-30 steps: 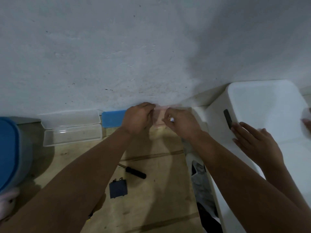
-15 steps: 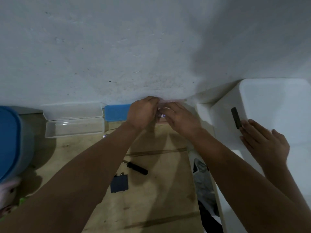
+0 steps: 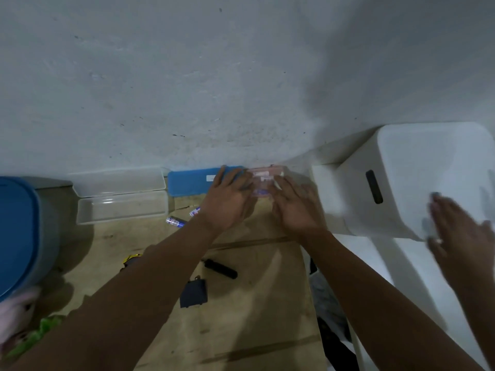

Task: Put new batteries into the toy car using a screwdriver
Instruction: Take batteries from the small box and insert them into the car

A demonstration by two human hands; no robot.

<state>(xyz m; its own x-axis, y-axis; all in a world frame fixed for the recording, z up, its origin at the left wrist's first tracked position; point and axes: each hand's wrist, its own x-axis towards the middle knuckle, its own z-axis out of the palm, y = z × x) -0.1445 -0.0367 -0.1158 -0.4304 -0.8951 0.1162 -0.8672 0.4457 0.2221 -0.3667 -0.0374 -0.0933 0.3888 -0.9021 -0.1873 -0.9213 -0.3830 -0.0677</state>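
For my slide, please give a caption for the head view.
Both hands reach a clear pink case by the wall; screwdriver lies nearby.

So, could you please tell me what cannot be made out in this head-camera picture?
- Toy car: only a yellow-black sliver shows; the left forearm covers the rest.
- Clear pink case: blurred, partly behind the left hand and right hand; contents unreadable.
- Battery labels: too small.
- Third hand: motion-blurred.
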